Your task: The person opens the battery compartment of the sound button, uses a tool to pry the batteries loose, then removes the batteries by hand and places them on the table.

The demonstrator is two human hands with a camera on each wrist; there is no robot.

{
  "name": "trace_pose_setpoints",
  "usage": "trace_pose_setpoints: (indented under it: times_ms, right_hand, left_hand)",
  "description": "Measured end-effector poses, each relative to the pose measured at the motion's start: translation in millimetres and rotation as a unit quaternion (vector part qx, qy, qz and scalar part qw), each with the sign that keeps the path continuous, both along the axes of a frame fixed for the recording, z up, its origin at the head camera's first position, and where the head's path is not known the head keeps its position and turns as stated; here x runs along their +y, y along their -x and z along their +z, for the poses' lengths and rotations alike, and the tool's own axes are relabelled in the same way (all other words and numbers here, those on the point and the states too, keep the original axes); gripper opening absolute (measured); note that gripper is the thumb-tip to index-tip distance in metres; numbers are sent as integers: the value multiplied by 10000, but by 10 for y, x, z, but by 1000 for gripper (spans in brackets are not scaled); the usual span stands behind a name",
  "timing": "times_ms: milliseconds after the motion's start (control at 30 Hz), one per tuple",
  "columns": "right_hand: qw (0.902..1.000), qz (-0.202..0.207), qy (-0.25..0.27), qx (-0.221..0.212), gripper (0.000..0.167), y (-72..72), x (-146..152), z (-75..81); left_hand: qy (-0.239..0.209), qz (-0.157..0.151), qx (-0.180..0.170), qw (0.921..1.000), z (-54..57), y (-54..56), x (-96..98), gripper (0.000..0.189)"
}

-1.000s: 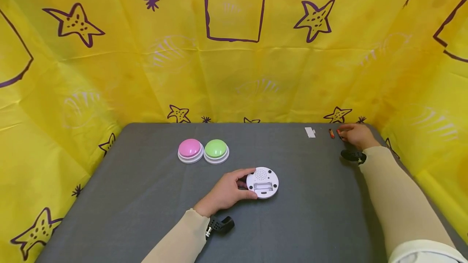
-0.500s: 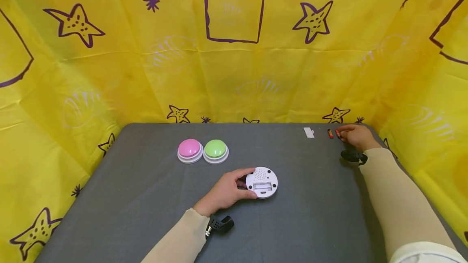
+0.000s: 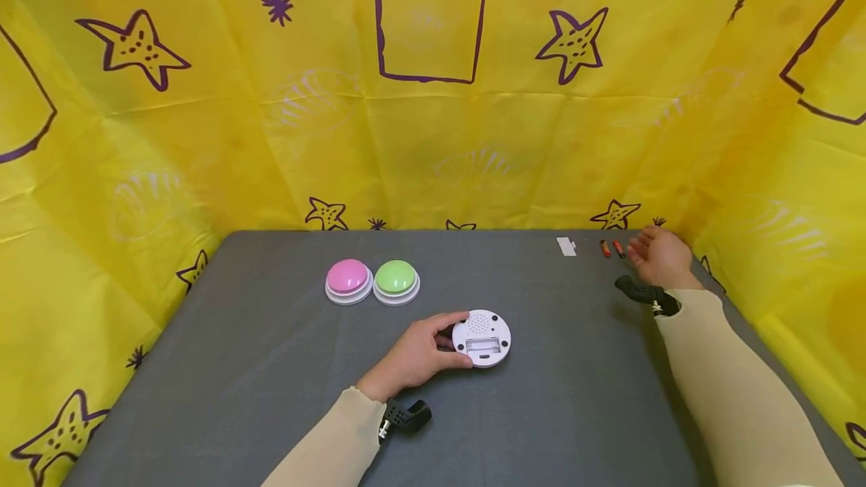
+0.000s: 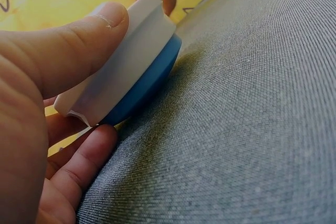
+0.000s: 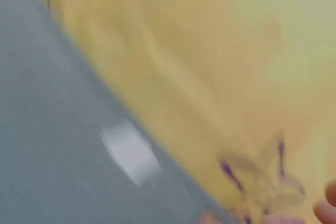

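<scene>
My left hand [image 3: 422, 352] grips the rim of a round white push button [image 3: 482, 338], thumb on one side and fingers on the other. It lies upside down, its underside showing a speaker grille, dark feet and an uncovered battery compartment. Its blue dome [image 4: 149, 85] faces down close to the cloth in the left wrist view. At the far right, my right hand [image 3: 661, 255] is beside two red-and-black batteries [image 3: 612, 249], its fingers loosely bent and holding nothing. Only its fingertips [image 5: 326, 211] show at the lower edge of the blurred right wrist view.
A pink button [image 3: 348, 276] and a green button [image 3: 395, 277] stand side by side, domes up, at back left centre. A small white cover [image 3: 566, 246] lies left of the batteries. Yellow patterned cloth [image 3: 433, 134] walls the grey table [image 3: 271, 382] at the back and sides.
My right hand has come off the nearer battery, drawn slightly right and turned, so both batteries now show fully. The left hand keeps the upturned button in place.
</scene>
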State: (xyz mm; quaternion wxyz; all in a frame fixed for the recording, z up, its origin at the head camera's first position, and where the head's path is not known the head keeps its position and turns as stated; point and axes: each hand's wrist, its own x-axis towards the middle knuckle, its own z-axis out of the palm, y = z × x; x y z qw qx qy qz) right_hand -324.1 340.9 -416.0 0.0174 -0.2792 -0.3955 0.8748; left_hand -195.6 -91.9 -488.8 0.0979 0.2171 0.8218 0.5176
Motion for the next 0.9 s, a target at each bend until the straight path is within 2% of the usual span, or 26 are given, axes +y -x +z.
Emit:
trace_pose_setpoints:
  times_ms: [100, 167, 233, 300, 367, 467, 533, 700, 833, 900]
  right_hand:
    - [9984, 200, 260, 452, 12, -212, -314, 22]
    - [9957, 539, 29, 751, 11, -396, -550, -2]
    - [9883, 1044, -466, 1011, 13, -597, -793, -53]
    - [9724, 1676, -1036, 1246, 21, -802, -1021, -124]
    - [9522, 2260, -1458, 1449, 30, -993, -1218, -206]
    - [9201, 3022, -1793, 1728, 49, -1236, -1420, -316]
    - [9013, 3392, -1926, 1885, 59, -1359, -1504, -365]
    - [8662, 3878, -2308, 2149, 76, -1506, -1606, -451]
    - [8393, 3980, -2918, 2281, 85, -1520, -1650, -526]
    - [8314, 3956, -3115, 2348, 86, -1523, -1669, -552]
  left_hand:
    - [-19, -8, 4, 10000, -12, -1, 2, 73]
    - [-36, -22, 15, 10000, -13, -3, 5, 73]
    - [-39, -27, 37, 10000, -14, -2, 8, 73]
    - [-39, -27, 56, 10000, -9, -6, 8, 74]
    - [-15, -18, 75, 10000, -5, -11, 5, 75]
    - [13, -10, 98, 10000, 3, -19, -1, 76]
    - [30, -4, 125, 9999, 5, -22, -2, 77]
    - [-3, -17, 216, 9998, 12, -32, 0, 76]
    - [-269, -102, 314, 9991, -1, -25, -1, 76]
    - [-548, -155, 309, 9979, -14, -15, 0, 76]
